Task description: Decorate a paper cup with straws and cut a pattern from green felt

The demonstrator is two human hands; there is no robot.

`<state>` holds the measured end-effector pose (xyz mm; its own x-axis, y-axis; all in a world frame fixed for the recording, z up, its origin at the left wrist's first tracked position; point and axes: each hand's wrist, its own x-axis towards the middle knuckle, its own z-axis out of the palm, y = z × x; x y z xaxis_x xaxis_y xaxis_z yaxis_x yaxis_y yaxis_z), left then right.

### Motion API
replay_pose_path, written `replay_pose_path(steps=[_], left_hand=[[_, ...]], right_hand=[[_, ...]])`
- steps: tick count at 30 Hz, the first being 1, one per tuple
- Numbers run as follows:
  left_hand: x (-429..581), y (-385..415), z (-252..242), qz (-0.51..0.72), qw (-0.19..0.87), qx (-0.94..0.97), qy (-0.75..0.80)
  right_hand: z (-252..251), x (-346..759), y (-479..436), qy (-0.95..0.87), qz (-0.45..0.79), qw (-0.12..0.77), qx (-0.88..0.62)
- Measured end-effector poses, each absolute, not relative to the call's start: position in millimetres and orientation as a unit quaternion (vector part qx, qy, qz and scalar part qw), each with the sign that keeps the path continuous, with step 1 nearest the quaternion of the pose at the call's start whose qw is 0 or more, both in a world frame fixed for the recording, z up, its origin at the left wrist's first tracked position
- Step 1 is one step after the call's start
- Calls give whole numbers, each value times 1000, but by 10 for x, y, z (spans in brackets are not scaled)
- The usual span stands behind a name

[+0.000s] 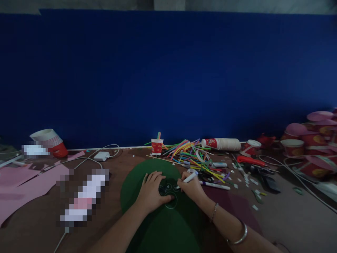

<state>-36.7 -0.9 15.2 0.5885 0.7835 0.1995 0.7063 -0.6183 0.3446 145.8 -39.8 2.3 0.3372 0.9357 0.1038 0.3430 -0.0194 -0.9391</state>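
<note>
The right hand (193,187) pinched a white marker (190,177) between closed fingertips beside circles (169,186) drawn on green paper (160,230); the left hand (151,191) lay spread open on that sheet. Beneath was a brown table (113,193), thin multicoloured sticks (183,149) heaped beyond.

A white pen (190,177) leans over a flat, rounded green sheet (168,232), apparently paper, bearing pale circles (169,186).

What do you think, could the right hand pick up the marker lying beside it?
Probably yes: the marker lies close by, mostly uncovered, though the right hand already holds a white pen.
</note>
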Motion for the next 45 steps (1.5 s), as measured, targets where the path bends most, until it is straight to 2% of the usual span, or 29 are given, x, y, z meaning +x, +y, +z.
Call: replay_pose_path(steps=[45], left_hand=[[-346, -38, 200, 164, 122, 881, 428]], right_hand=[[-37, 1479, -369, -509, 282, 478, -658]])
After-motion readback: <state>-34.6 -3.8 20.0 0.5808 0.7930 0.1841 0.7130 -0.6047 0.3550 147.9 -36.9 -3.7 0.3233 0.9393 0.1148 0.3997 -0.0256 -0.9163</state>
